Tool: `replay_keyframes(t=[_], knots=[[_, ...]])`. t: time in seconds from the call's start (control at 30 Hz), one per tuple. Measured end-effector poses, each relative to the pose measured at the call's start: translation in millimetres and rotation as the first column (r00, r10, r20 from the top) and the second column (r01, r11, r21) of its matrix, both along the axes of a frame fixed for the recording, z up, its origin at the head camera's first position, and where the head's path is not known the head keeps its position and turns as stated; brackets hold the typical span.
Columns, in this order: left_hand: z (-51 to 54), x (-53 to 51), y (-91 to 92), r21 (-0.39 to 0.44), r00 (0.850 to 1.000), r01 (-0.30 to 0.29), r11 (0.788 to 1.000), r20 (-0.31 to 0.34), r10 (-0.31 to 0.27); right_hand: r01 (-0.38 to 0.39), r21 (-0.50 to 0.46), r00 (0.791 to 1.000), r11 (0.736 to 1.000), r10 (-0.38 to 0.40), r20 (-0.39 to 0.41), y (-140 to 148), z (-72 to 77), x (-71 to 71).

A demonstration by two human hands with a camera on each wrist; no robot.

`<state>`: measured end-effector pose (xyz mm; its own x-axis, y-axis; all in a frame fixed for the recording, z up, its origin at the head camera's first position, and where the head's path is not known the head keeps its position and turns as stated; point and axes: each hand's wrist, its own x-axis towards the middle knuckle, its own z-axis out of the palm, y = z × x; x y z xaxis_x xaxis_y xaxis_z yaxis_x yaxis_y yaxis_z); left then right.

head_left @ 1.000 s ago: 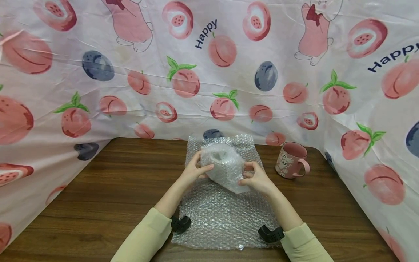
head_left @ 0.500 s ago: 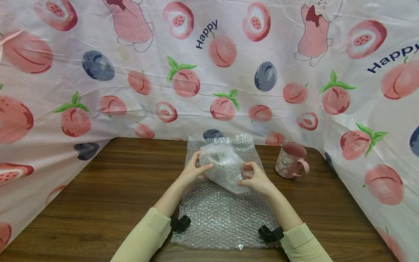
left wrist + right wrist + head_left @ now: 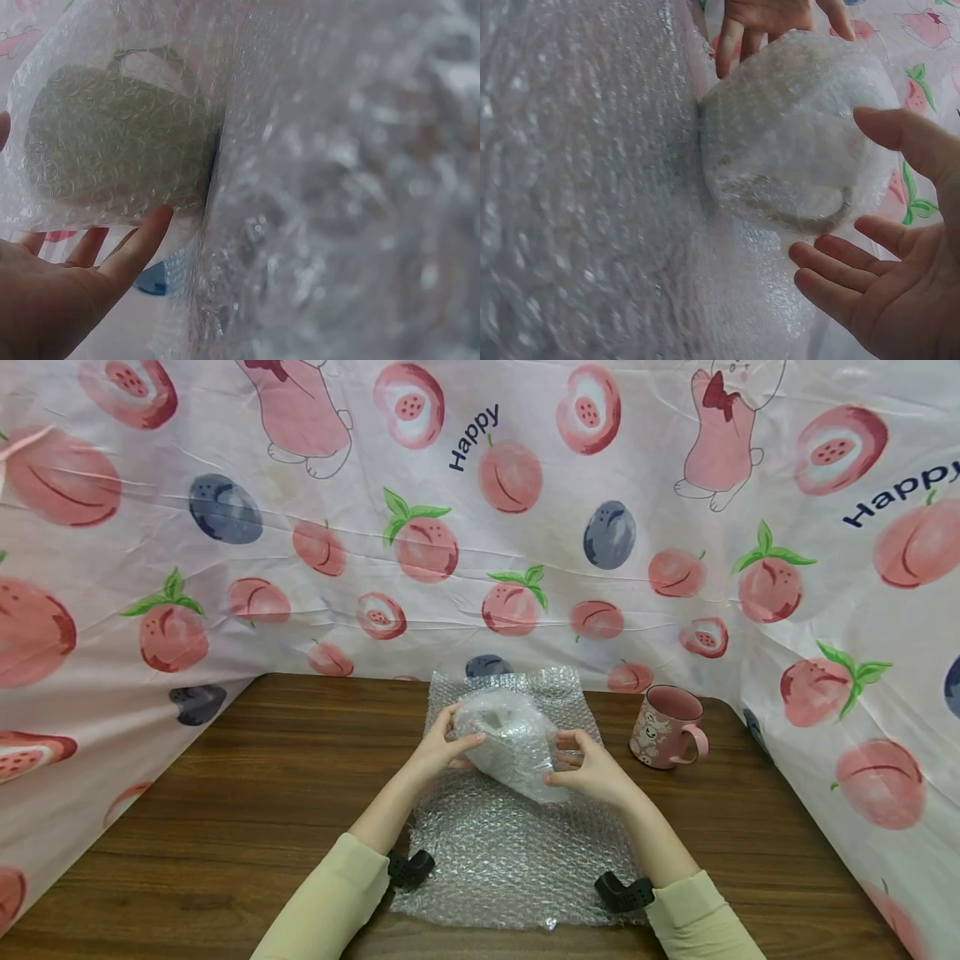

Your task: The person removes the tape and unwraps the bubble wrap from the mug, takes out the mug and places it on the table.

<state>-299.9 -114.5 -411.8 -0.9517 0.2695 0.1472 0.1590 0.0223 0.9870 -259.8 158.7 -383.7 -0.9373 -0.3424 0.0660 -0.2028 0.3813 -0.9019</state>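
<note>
A greenish cup with a handle shows through the bubble wrap bundle (image 3: pixel 517 747) (image 3: pixel 120 142) (image 3: pixel 787 127), which sits tilted on a flat bubble wrap sheet (image 3: pixel 517 868). At the bundle's left side, my left hand (image 3: pixel 435 753) (image 3: pixel 67 292) holds it, thumb on the near side and the other fingers partly behind and under it. My right hand (image 3: pixel 597 770) (image 3: pixel 911 296) cups the right end, by the cup's handle, with the thumb against the wrap and the fingers loosely bent. The bundle hides some fingertips.
A pink mug (image 3: pixel 666 727) with a white pattern stands upright right of the sheet, its handle to the right. The brown wooden table (image 3: pixel 225 810) extends on both sides. A fruit-printed cloth (image 3: pixel 555 543) hangs behind and at the sides.
The bundle and my left hand have shifted slightly left, and the bundle is turned a little. My right hand has hardly moved.
</note>
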Motion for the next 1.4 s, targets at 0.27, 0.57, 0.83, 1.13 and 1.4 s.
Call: replay_keyframes(t=[0.27,0.57,0.83,1.13,1.4], knots=[[2.5,-1.3,-1.9,-0.037,0.999,-0.033,0.999,0.005,0.034,-0.014,0.091,0.999,0.996,0.018,-0.036,5,8.6,-1.1],[3.4,0.8,-4.5,-0.141,0.990,-0.112,0.984,-0.098,0.098,0.139,0.068,0.986,0.988,-0.132,-0.101,-2,14.3,-3.1],[10.5,1.4,-5.9,-0.226,0.991,-0.126,0.966,-0.076,0.111,0.161,-0.001,0.975,0.987,-0.159,-0.156,-16,20.6,-8.1],[6.0,-2.9,0.7,-0.232,0.987,-0.141,0.962,-0.113,0.117,0.214,-0.014,0.969,0.977,-0.214,-0.126,-34,22.6,-18.9],[8.9,-4.3,0.4,-0.213,0.993,-0.108,0.971,-0.068,0.095,0.263,0.117,0.955,0.958,-0.241,-0.171,-46,31.3,-27.0]])
